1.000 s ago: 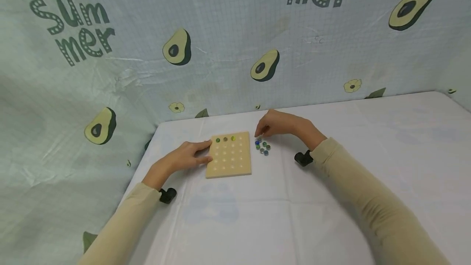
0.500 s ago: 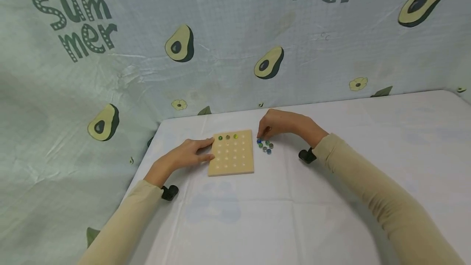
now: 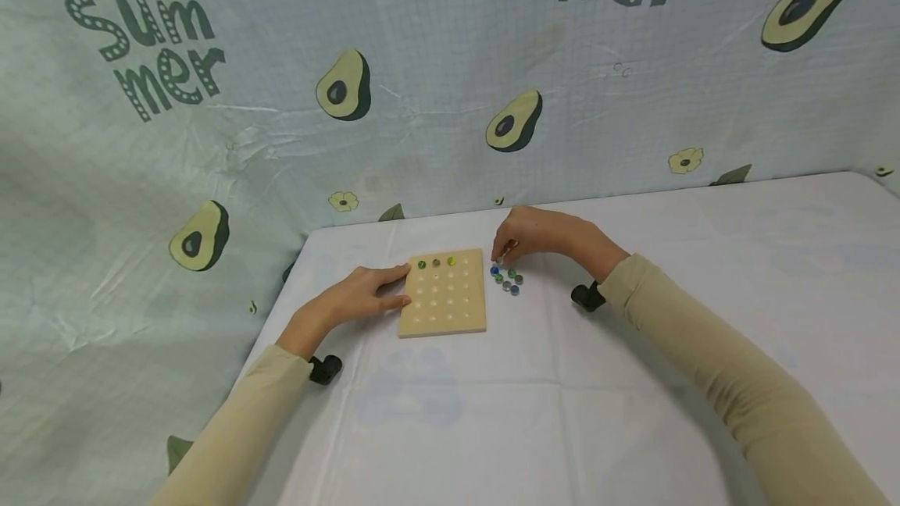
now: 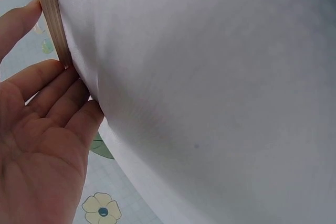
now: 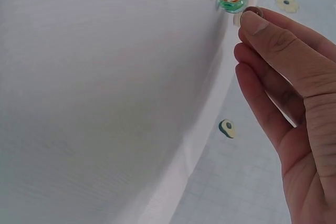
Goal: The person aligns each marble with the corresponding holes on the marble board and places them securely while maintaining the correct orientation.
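pale green-grey sheeting (image 3: 422,170), printed with avocados, hangs behind the table's white cloth (image 3: 492,428). two beige sleeves (image 3: 232,412) reach in from the near side. between the hands lies the board (image 3: 443,326), flat, light wood, nearly square, slightly longer front to back, with rows of pale round pits. the left hand (image 3: 355,297) is nearer to it: fingers outstretched, thumb and forefinger spread and touching its left edge. the right hand (image 3: 534,233) is off the board, just right of its far right corner and about level with the far row; thumb and forefinger pinch a small glass marble (image 5: 258,10), mostly covered. three marbles (image 3: 437,262), green, brownish and yellow-green, sit side by side in the far row, from its left end. the loose marbles (image 3: 506,286), blue, green and greyish, cluster on the cloth just beside the board's right edge, close by the right fingertips; one shows orange and green swirls.
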Motion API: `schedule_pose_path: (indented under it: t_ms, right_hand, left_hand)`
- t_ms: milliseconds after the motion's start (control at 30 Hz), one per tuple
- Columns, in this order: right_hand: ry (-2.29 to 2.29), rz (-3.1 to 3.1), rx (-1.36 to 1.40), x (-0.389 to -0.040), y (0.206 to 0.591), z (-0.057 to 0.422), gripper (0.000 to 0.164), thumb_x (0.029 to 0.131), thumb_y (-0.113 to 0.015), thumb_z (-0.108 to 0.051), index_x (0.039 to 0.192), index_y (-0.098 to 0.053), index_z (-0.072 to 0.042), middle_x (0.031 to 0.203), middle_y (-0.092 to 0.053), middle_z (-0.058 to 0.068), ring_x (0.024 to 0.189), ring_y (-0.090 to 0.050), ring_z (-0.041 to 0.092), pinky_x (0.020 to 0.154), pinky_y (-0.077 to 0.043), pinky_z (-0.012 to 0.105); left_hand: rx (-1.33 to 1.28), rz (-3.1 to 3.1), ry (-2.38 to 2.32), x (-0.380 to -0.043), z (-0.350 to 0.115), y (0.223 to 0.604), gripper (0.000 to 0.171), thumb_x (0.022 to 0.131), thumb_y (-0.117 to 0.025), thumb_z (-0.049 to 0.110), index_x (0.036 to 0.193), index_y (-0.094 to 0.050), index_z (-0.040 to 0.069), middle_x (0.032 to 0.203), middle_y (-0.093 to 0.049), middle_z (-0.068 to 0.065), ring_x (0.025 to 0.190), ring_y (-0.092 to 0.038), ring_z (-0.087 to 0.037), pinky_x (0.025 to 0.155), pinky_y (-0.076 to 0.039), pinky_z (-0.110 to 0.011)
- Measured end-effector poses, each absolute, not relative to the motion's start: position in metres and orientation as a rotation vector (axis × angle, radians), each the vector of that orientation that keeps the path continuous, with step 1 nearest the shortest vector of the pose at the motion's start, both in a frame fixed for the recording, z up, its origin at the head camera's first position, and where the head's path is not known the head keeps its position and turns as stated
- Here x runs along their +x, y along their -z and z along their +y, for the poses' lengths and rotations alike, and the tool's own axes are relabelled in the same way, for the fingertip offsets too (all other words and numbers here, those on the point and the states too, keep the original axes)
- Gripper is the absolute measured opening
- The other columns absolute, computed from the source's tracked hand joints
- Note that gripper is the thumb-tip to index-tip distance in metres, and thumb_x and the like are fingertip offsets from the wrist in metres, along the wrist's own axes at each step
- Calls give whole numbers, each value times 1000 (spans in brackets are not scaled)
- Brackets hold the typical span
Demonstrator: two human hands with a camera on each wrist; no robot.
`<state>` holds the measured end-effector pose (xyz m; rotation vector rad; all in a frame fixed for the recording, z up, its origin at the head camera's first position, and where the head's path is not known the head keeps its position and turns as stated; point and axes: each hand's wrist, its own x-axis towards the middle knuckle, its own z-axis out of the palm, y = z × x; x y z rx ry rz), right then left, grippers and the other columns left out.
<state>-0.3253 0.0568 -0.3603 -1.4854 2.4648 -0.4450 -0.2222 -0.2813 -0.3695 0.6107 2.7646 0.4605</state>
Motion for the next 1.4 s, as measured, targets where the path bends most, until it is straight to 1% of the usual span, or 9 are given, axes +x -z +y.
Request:
schedule_pose_path:
  t_ms: [300,533,800,1400]
  right_hand:
    - [446,2486,-1450,-321,350,58,20,88,-80,-8,107,-81,-9,102,-78,0,93,-71,11,85,-59,27]
    - [416,2483,-1470,-318,345,58,19,88,-80,-9,107,-81,-8,102,-78,0,93,-71,11,85,-59,26]
    - [434,2484,-1462,-316,340,57,20,89,-79,-11,109,-81,-9,103,-78,1,96,-72,13,87,-58,27]
    - [555,2532,-1586,-314,339,45,18,90,-80,-14,107,-82,-9,103,-78,0,95,-72,13,84,-59,27]
  left_hand:
    - [594,2768,-454,-222,-281,371,73,101,-63,44,158,-36,7,160,-38,-15,147,-36,-37,117,-34,-54]
    - [594,2765,-450,-222,-282,370,73,101,-62,44,158,-35,8,160,-37,-16,147,-36,-37,116,-35,-54]
    - [570,2760,-453,-222,-281,372,73,101,-63,45,159,-35,9,161,-36,-15,148,-34,-37,117,-34,-54]
    - [584,2763,-441,-222,-282,370,72,101,-63,44,158,-36,9,160,-37,-15,147,-35,-37,116,-35,-54]
